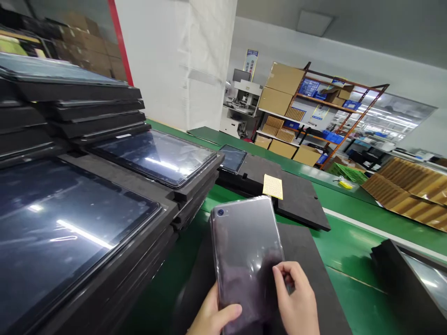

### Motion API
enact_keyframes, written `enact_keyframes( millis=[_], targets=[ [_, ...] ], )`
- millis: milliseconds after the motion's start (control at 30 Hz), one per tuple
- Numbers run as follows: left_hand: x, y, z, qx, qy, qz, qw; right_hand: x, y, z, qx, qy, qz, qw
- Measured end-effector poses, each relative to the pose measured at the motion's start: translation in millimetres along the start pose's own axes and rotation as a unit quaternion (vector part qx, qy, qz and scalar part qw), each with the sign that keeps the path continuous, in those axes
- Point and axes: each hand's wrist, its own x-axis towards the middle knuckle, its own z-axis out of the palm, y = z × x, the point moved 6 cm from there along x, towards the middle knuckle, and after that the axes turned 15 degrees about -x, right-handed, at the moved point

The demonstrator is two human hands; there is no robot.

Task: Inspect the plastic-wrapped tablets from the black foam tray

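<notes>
While the left hand [213,316] clasps the lower left edge of a grey tablet [244,246], its thumb lying across the back, the right hand [298,298] has its thumb and forefinger drawn together at the right edge; whether they pinch the clear wrapping, I cannot tell. Camera side up, the tablet is held tilted above a black foam tray [309,256] on the green worktop [352,242]. Beyond it, a yellow dotted sheet [273,186] lies on foam near another tablet, screen up [232,159]. Stacked foam trays bearing tablets [157,156] stand to the left.
</notes>
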Motion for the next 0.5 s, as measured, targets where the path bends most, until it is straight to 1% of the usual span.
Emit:
enact_keyframes(
  millis=[33,100,133,200,233,267,300,333,400,433,500],
  targets=[
    [1,0,0.6,0.008,-0.007,-0.003,1.0,2,-2,-1,-0.007,0.018,0.004,1.0],
    [3,0,2.1,0.026,-0.025,-0.013,0.999,5,4,-6,-0.031,0.058,0.056,0.996],
    [4,0,2.7,0.035,-0.035,-0.021,0.999,7,12,-7,-0.037,0.054,0.084,0.994],
    [5,-1,2.8,0.053,-0.047,-0.034,0.997,10,27,-3,-0.028,0.003,0.113,0.993],
    [5,-1,2.2,0.06,-0.048,-0.036,0.996,10,32,-2,-0.019,-0.02,0.11,0.994],
    [6,-2,1.1,0.064,-0.046,-0.035,0.996,10,35,-1,-0.013,-0.024,0.099,0.995],
    [6,-2,-0.4,0.065,-0.043,-0.032,0.996,10,34,-3,-0.015,-0.005,0.082,0.997],
    [7,-4,-1.9,0.061,-0.039,-0.028,0.997,8,30,-5,-0.023,0.028,0.058,0.998],
    [9,-7,-5.6,0.05,-0.033,-0.024,0.998,1,10,-5,-0.026,0.082,-0.001,0.996],
    [10,-9,-7.7,0.047,-0.031,-0.022,0.998,-4,-4,-2,-0.016,0.089,-0.027,0.996],
    [14,-15,-11.8,0.053,-0.03,-0.033,0.998,-19,-35,9,0.02,0.063,-0.075,0.995]
  ],
)
